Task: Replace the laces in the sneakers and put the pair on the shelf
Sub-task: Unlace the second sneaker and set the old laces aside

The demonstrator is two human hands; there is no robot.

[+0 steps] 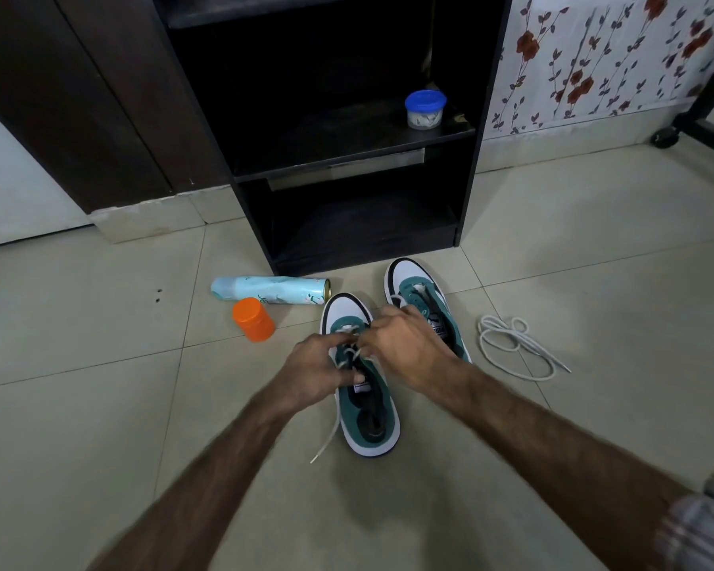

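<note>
Both grips work at the near sneaker (367,405) on the floor (553,249): left hand (320,370) and right hand (409,344) each pinch its white lace (349,356). Second sneaker (423,298) stands just beside, loose lace (516,346) to its right, before the dark shelf (347,146).

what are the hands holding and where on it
Both the left hand and right hand pinch the lace over the near sneaker's eyelets.
</note>
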